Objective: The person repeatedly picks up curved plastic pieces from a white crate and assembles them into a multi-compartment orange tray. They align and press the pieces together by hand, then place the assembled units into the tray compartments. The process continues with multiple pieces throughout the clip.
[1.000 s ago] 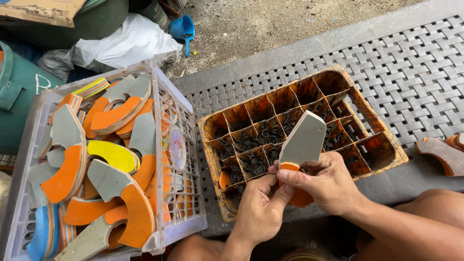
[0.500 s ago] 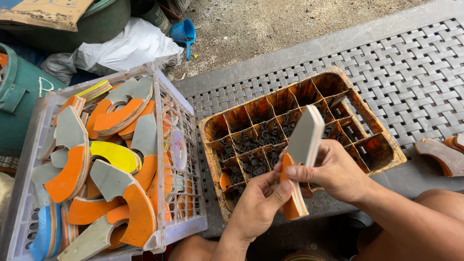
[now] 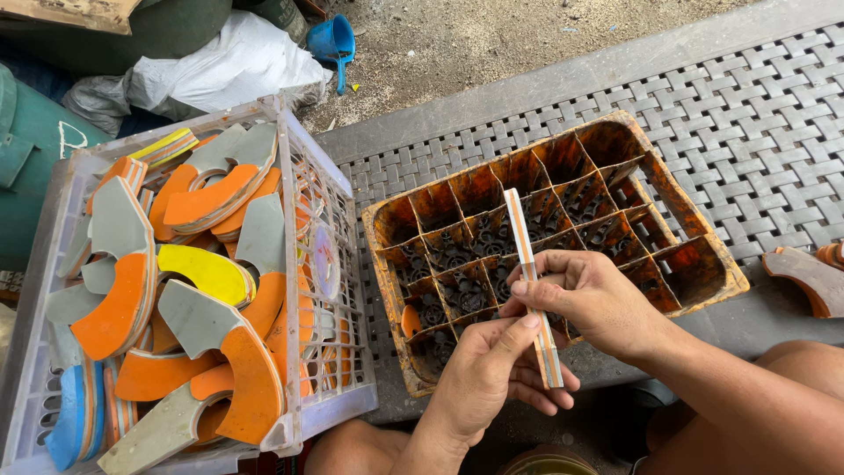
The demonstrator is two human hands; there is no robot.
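Observation:
Both hands hold one flat foam offcut point(image 3: 528, 266), grey with orange layers, turned edge-on toward the camera. My right hand point(image 3: 593, 299) pinches it near the middle. My left hand point(image 3: 488, 374) supports its lower end from underneath. The piece hangs over the front part of an orange-stained crate point(image 3: 694, 220) with several divided cells, a small orange scrap point(image 3: 411, 322) lying in one front cell.
A white plastic basket point(image 3: 338, 387) at the left is piled with grey, orange, yellow and blue curved foam offcuts. A brown curved piece point(image 3: 807, 280) lies at the right on the grey woven bench point(image 3: 747, 105). Behind are a white bag point(image 3: 220, 66), a blue scoop point(image 3: 332, 40) and dirt ground.
The foam piece has been rotated from showing its broad grey face to standing edge-on. Both hands kept hold of it over the crate.

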